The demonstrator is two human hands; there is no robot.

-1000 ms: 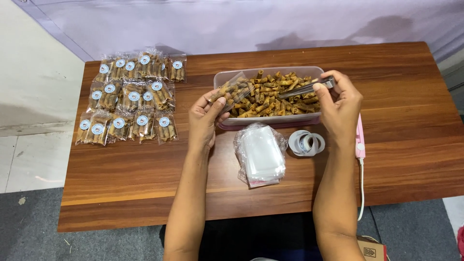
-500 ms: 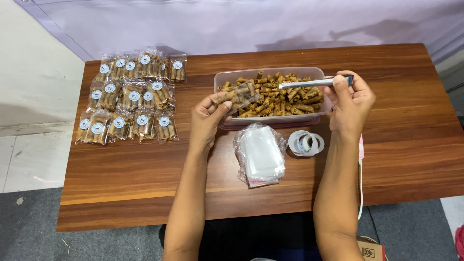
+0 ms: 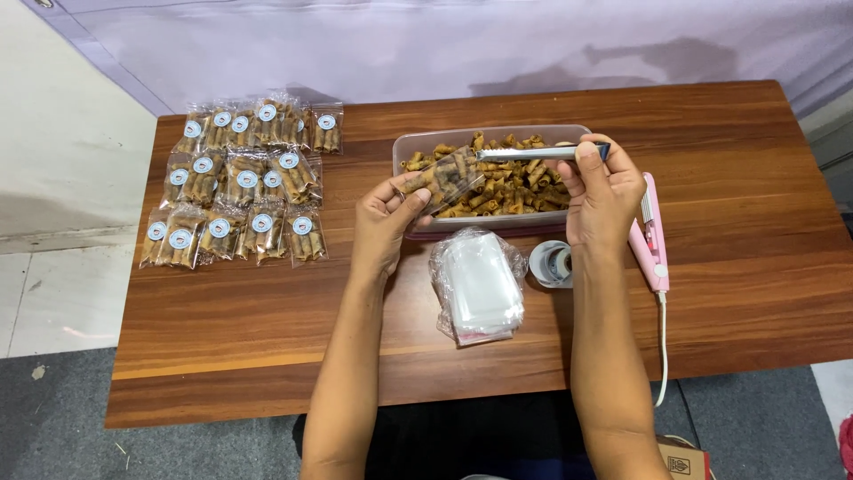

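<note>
From the head camera, the left hand [image 3: 384, 222] holds a small clear bag [image 3: 447, 179] partly filled with brown rolled snacks, its fingers closed around the bag's lower end. The bag is tilted and sits over the near left edge of a clear plastic tub [image 3: 404, 145] full of the same snacks.

The right hand [image 3: 604, 197] grips a pair of metal tongs [image 3: 533, 153], its fingers wrapped around the handle end. The tongs lie level above the tub, with their tips pointing left to the mouth of the bag. Whether the tips hold a snack cannot be told.

The tub stands near the middle of the brown wooden worktop [image 3: 711, 293]. Just in front of it lies a stack of empty clear bags [image 3: 478, 284], and beside that a roll of stickers [image 3: 553, 264]. A pink heat sealer [image 3: 651, 240] lies to the right of the right hand, its cord running off the near edge. On the left of the worktop, filled packets with round labels [image 3: 240, 182] lie in 3 rows, well apart from the tub.
</note>
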